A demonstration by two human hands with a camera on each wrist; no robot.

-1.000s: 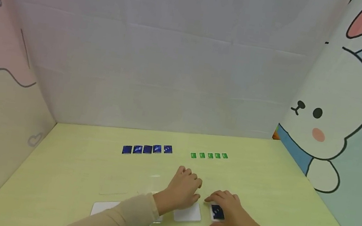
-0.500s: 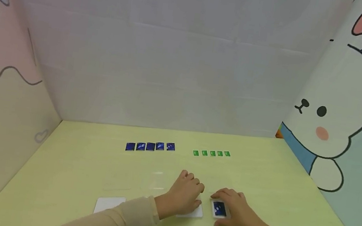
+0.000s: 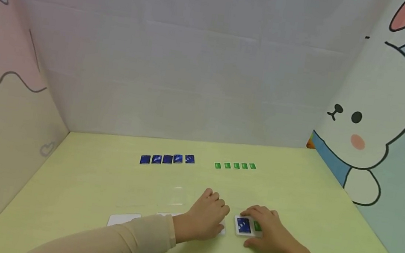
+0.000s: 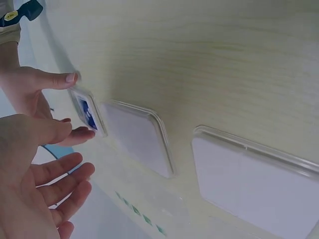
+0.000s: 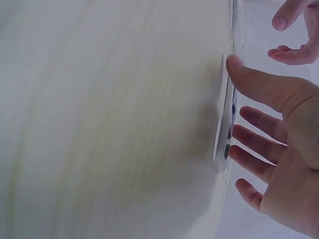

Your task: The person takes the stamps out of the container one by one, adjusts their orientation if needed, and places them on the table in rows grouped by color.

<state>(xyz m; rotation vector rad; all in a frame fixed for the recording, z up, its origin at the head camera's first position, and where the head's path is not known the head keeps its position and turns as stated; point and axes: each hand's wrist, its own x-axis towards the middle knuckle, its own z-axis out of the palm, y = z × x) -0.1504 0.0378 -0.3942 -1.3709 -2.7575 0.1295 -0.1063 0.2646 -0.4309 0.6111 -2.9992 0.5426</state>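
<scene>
My right hand point(image 3: 269, 231) spans a flat white-rimmed plate point(image 3: 238, 232) at the front right, thumb at its near edge and fingers at its far edge. A blue patterned square point(image 3: 244, 225) and a green square point(image 3: 257, 226) lie on this plate, the green one partly covered by the fingers. To its left hovers my left hand point(image 4: 35, 169), palm bare and fingers loosely bent, holding nothing. Beneath and beside it lie white slabs with clear edges, one close by point(image 4: 137, 137) and a larger one point(image 4: 254, 179); the left hand and sleeve hide much of them in the head view.
Toward the back, a row of several blue squares point(image 3: 167, 159) lies beside a row of several small green squares point(image 3: 236, 166). Another white slab point(image 3: 123, 219) sits at front left. A clear sheet point(image 3: 177, 196) lies mid-table. Walls enclose the table's back and sides.
My right hand has drawn rightward across the plate, uncovering the blue square fully and part of the green one. The left hand stays at nearly the same spot.
</scene>
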